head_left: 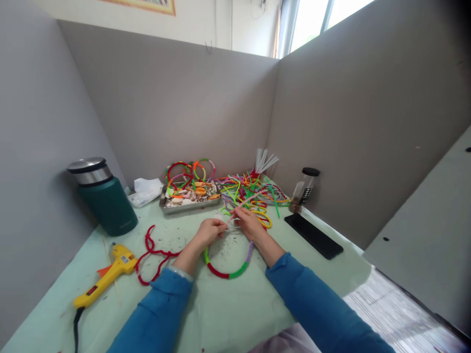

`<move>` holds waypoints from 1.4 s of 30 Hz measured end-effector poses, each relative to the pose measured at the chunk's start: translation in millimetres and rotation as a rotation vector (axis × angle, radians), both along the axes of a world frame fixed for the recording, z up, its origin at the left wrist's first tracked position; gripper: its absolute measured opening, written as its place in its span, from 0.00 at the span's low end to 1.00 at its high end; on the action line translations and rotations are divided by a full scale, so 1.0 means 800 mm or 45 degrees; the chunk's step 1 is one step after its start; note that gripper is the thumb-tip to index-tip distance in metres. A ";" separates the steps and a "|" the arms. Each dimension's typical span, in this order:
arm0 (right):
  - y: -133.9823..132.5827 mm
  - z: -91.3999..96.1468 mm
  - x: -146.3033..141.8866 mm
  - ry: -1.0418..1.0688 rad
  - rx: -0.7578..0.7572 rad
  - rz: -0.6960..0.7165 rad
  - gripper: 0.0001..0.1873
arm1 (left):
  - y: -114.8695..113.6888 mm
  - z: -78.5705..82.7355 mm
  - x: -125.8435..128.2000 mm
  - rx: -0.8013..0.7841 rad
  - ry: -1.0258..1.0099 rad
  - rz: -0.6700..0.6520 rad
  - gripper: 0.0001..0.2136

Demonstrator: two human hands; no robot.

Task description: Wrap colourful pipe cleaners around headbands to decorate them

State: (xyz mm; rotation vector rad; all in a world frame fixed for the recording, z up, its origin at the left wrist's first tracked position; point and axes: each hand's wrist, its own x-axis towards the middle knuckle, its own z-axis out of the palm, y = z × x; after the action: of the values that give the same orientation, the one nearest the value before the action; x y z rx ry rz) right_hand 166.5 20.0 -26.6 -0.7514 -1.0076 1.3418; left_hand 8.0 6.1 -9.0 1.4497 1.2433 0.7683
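Stem of fuzzy pink pipe cleaner [253,198] runs between the hands: long axis slanting from the left fingertips away and rightward, past the right fingers. Left hand [211,231] pinches the near end, fingers closed; right hand [249,225] grips partway along, fingers curled, nearly closed. Ring wrapped in red, green, purple and yellow-green fuzz [228,276] lies just below both hands, on the wearer's side; its far part is behind them — can't tell if either touches it.

Tangled heap of multicoloured pipe cleaners [245,185] sits just beyond the right hand, behind the stem's free end — the closest clutter. Metal tray of shells [191,210]: beyond left hand. Loose red fuzzy strand [150,253], then yellow glue gun [117,268]: left of left hand. Flat black slab [312,235]: right of right hand, well apart.
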 end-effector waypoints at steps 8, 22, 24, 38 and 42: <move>0.003 0.001 0.006 -0.004 0.007 0.011 0.11 | 0.006 -0.005 -0.004 0.046 -0.083 0.068 0.08; -0.012 0.012 0.006 -0.564 0.358 -0.243 0.12 | 0.015 -0.009 -0.009 0.259 0.029 0.287 0.09; -0.014 0.011 0.003 -0.656 0.444 -0.254 0.12 | 0.018 -0.012 -0.010 0.285 0.069 0.347 0.09; -0.021 0.009 -0.005 -0.873 0.660 -0.091 0.08 | 0.007 0.001 -0.004 0.039 -0.298 0.325 0.12; -0.021 0.008 -0.005 -0.851 0.659 -0.071 0.08 | 0.008 0.000 -0.005 0.130 -0.218 0.348 0.15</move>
State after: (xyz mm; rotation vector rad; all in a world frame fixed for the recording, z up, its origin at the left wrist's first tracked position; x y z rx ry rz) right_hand 162.4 3.3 -20.0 -0.8287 -1.7605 0.7174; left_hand 4.4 12.5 -9.0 1.2778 1.2995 1.1307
